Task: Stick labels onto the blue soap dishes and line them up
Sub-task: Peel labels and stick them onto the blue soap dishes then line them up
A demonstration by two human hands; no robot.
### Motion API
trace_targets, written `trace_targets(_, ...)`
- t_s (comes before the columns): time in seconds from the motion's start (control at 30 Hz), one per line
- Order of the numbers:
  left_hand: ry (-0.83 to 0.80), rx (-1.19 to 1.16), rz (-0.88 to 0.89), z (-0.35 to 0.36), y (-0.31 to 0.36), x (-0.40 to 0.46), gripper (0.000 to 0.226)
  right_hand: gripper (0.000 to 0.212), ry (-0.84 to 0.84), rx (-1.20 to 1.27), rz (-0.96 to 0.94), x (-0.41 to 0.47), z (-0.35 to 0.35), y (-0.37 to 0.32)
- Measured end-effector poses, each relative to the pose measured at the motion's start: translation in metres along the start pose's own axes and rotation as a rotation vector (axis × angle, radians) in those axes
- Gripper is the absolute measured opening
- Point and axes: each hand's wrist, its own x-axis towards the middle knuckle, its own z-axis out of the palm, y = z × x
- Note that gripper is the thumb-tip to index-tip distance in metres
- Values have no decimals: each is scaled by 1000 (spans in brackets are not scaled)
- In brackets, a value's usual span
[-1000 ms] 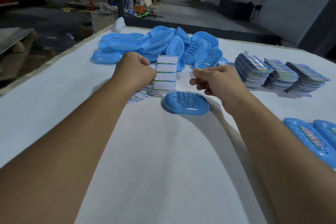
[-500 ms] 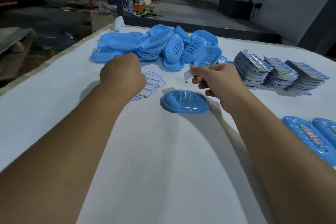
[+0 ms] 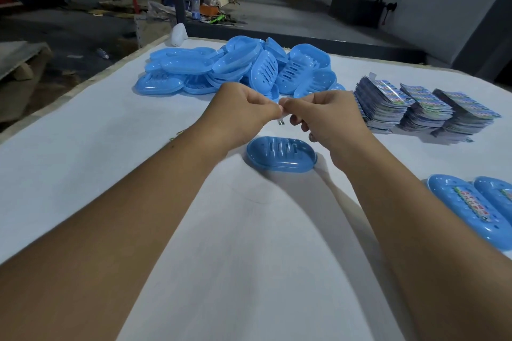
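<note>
Both hands have come together since the earlier frames: the left hand [image 3: 243,111], which was down by the small paper sheets at the left, is now raised and meets the right hand [image 3: 324,116] above the desk [image 3: 83,147]. Each hand has its fingers curled, and the fingertips of both pinch one small pale label [image 3: 280,119] between them; only a corner of it shows under the fingers, so its print cannot be read.

One dish [image 3: 281,153] lies on the desk just below the hands, not touched by them. It is a blue oval with a row of narrow slots along its middle and a smooth rim, and it carries no label. Behind the hands a pile of dishes [image 3: 235,66] of the same blue lies in disorder, some flat, some tilted on their edge. At the right edge of the view two labelled dishes [image 3: 471,207] lie side by side, touching, each with a colourful strip along its length. Three stacks of printed sheets [image 3: 426,108] stand in a row at the right, well apart from the single dish.

White surface lies open near the person, between the forearms, and to the left up to the desk's left edge.
</note>
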Motion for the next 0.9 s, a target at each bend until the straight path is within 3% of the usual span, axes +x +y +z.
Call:
trace_targets(0.43,-27,-43,-77,-2,4,0,8,28,-143,66,71,0,-4,4)
trace_targets(0.57,-21,-27,-80,-5,5,-3,12,35,-171,67,63,-1,-3,3)
trace_targets(0.77,106,-7,-92,-7,3,1,16,32,-20,-195,-32,4,-1,8)
trace_targets(0.9,130,18,-106,-7,1,4,25,28,-6,-244,1,6,-2,12)
